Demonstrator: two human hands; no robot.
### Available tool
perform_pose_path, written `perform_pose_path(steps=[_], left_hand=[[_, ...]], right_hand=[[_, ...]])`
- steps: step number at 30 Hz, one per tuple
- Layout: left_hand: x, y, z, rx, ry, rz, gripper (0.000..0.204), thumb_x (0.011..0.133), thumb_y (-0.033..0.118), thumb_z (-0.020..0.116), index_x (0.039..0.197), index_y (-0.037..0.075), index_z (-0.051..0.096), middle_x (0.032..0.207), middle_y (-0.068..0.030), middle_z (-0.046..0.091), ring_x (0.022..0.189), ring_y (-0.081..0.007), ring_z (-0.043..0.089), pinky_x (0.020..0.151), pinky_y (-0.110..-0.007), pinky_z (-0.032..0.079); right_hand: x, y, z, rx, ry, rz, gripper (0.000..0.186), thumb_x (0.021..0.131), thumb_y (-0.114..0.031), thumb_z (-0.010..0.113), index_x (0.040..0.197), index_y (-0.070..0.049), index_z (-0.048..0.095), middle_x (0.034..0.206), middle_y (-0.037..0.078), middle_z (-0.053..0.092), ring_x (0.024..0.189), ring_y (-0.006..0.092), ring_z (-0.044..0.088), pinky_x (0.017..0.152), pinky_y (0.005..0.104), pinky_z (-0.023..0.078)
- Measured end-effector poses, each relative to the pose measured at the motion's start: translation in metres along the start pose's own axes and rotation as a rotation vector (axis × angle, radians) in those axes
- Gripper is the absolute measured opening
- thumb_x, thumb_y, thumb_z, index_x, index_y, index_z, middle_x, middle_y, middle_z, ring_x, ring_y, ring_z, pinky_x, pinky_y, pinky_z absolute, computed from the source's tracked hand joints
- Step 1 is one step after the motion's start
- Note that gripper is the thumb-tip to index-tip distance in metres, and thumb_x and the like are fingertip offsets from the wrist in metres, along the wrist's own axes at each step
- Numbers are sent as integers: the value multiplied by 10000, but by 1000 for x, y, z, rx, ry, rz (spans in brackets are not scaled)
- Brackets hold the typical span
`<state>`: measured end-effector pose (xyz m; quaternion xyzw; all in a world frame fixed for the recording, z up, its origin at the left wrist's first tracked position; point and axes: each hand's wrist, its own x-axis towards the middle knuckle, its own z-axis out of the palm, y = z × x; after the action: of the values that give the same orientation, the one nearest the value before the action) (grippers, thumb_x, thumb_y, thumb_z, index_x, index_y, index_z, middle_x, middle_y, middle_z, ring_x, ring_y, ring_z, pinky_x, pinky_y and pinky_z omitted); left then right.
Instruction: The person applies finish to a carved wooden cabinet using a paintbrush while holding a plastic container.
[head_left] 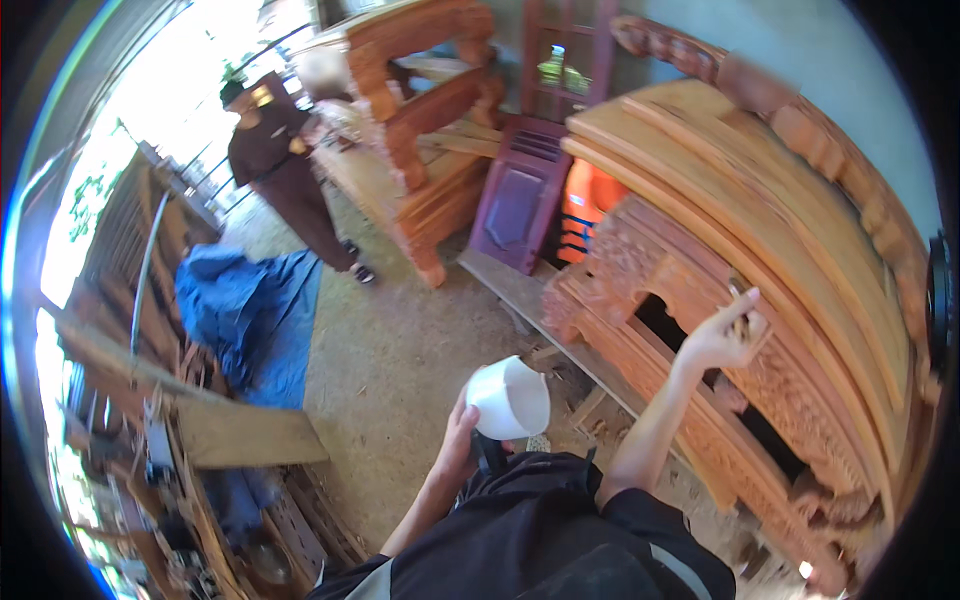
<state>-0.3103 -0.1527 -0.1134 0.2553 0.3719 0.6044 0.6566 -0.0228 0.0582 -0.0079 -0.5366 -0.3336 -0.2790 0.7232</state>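
Observation:
My left hand (458,435) holds a white plastic cup-like container (513,398) low in front of my body. My right hand (728,332), raised at the right, has its fingers closed on a small slim wooden-coloured tool (741,298), too small to identify surely. It is over a carved reddish wooden panel (785,419), one of several pieces leaning at the right. Behind that panel stand stacked plain curved-looking boards (706,167), with a long carved wooden piece (843,193) along the wall.
A person (284,198) in dark clothes stands beside carved wooden furniture (436,226). A blue tarp (277,357), scrap timber (89,366) and a plywood sheet (240,433) lie at the left. A purple panel door (510,195) and orange life vest (579,205) sit at the back.

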Motion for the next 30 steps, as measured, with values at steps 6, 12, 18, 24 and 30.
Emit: perform_pose_path(steps=[6, 12, 18, 24, 30], left_hand=[[21, -10, -13, 63, 25, -78, 774, 982, 668, 431, 1355, -6, 500, 1004, -155, 684, 680, -232, 674, 622, -353, 575], [36, -5, 0, 50, -154, -138, 778, 943, 564, 605, 1469, 48, 355, 1137, -158, 617, 721, -207, 679, 577, -318, 585], [37, -10, 9, 36, -177, -147, 859, 926, 578, 615, 1515, 40, 297, 1154, -164, 606, 713, -206, 676, 580, -309, 590], [38, -12, -2, 23, -155, -152, 841, 934, 559, 610, 1519, 45, 294, 1173, -170, 601, 720, -214, 682, 578, -314, 594], [37, -9, -5, 109, -41, -84, 801, 964, 698, 436, 1321, -17, 499, 957, -162, 679, 664, -244, 668, 612, -369, 582]], right_hand=[[-10, 14, -4, 159, -228, 65, 346, 954, -152, 725, 683, -29, 548, 605, 40, 562, 566, 148, 553, 497, 288, 412], [-7, 35, -14, -260, -156, -60, 335, 944, -163, 734, 688, -30, 564, 681, 84, 575, 574, 180, 541, 510, 353, 414], [-23, 21, 1, 213, -263, 47, 344, 913, -119, 756, 681, -19, 522, 669, 93, 565, 553, 257, 476, 529, 374, 404], [-31, 21, 7, 215, -401, 202, 367, 908, -120, 765, 677, -17, 500, 669, 95, 532, 564, 225, 501, 506, 334, 395], [-37, 12, 23, 32, -165, 89, 361, 897, -139, 779, 677, -16, 521, 677, 88, 530, 546, 230, 461, 501, 334, 373]])
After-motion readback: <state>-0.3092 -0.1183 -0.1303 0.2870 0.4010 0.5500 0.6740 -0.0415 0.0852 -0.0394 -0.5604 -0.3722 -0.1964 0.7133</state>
